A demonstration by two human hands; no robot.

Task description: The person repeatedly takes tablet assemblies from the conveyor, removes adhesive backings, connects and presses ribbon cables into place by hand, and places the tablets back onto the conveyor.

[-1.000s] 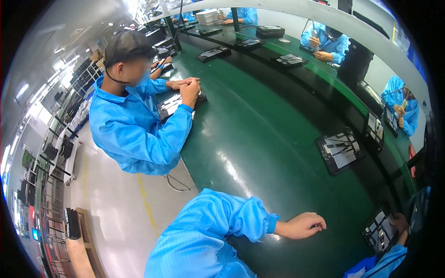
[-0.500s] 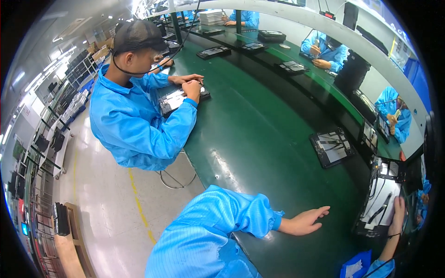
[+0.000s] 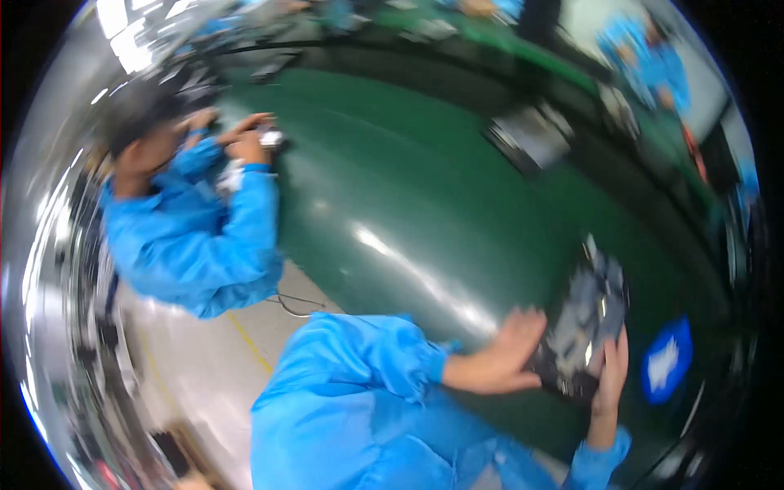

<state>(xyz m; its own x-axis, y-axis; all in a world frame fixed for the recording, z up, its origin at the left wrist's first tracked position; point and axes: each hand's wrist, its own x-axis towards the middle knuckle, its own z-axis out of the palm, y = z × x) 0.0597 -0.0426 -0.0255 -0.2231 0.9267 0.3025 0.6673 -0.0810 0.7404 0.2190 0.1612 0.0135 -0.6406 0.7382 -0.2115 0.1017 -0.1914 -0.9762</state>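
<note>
Well, progress on the flat black device (image 3: 586,320): as I judge it from my remote feed, bringing it within reach is done, since it lies between the left hand (image 3: 504,353) and the right hand (image 3: 611,377).
Grey inner parts (image 3: 578,309): these look exposed on the upper face, and I make out no cover over them, so I take the device to be unfinished; blur hides whether any piece in it is fixed or loose.
What is left: I cannot read the remaining steps off this view; I see no tool in either hand.
Left hand: spread, fingers straight and thumb apart, beside the device's left edge; it grips nothing that I can see, and I cannot tell whether it touches.
Right hand: closed around the device's right edge, thumb toward the upper face, so I read it as holding.
Device and tabletop (image 3: 384,192): the device is over the green surface, its long side slanting away from me; I cannot tell whether it rests there or is raised.
Blue packet (image 3: 682,333): just right of the right hand, apart from it.
Another device (image 3: 532,140): farther off, well apart from both hands.
</note>
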